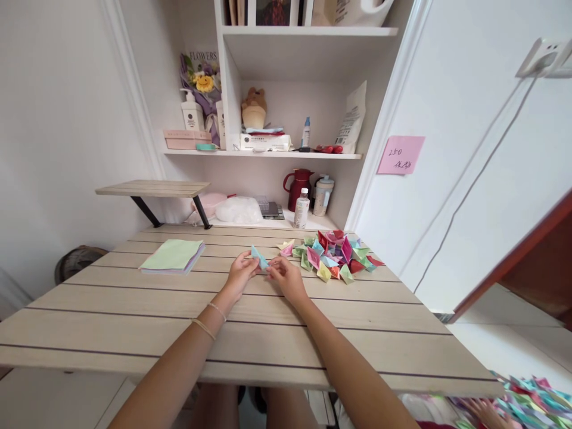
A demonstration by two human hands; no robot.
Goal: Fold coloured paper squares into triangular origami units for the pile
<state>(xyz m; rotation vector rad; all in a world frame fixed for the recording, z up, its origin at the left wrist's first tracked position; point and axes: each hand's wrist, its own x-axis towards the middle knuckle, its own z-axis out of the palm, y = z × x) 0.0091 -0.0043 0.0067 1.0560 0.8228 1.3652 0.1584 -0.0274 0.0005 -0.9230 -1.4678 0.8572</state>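
A small light-blue folded paper boat (260, 258) is held between both hands above the middle of the table. My left hand (242, 274) pinches its left side, fingers closed. On the other side, the fingertips of my right hand (286, 276) are closed on the boat's right end. Just right of my hands lies a heap of colourful folded paper boats (333, 253) in pink, red, green, yellow and blue. A stack of square paper sheets (173, 256), pale green on top, rests on the left of the table.
Behind the slatted wooden table (277, 339) are white shelves with a bottle (301, 208) and a red jug (298, 189). A small raised shelf (154, 187) stands back left. At lower right, another person's hand (487, 412) is by more folded paper (536, 402).
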